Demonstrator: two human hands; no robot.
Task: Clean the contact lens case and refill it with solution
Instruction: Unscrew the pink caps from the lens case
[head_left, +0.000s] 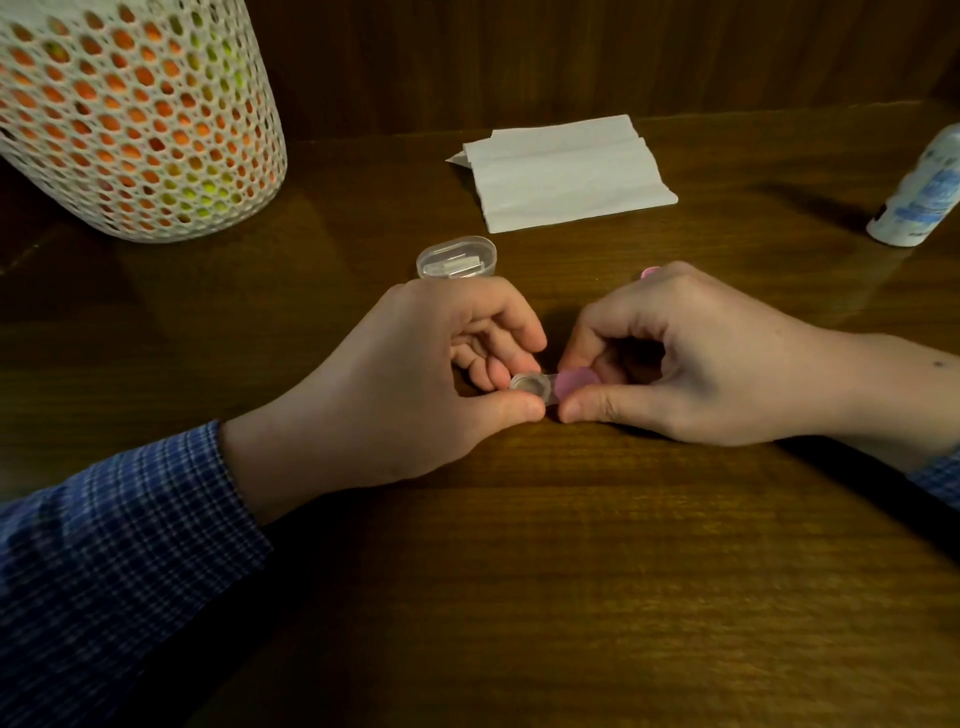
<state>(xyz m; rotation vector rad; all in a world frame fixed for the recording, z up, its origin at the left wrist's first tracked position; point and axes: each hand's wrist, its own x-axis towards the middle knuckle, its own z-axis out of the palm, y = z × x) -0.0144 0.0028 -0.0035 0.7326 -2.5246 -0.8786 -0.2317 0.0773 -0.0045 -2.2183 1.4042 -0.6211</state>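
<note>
A small clear contact lens case (535, 388) lies at the middle of the wooden table (519, 571). Its left well is uncovered. My left hand (395, 395) pinches that left well between thumb and fingers. My right hand (691, 358) grips the pink cap (574, 381) on the right well with thumb and curled fingers. A second pink cap (650, 272) peeks out behind my right hand. The white solution bottle (917, 192) stands at the far right edge. A folded white tissue (563, 169) lies at the back.
A clear oval plastic box (456, 258) sits just behind my left hand. A tall white mesh container (135, 114) with orange and green contents stands at the back left. A dark wooden wall closes off the back of the table.
</note>
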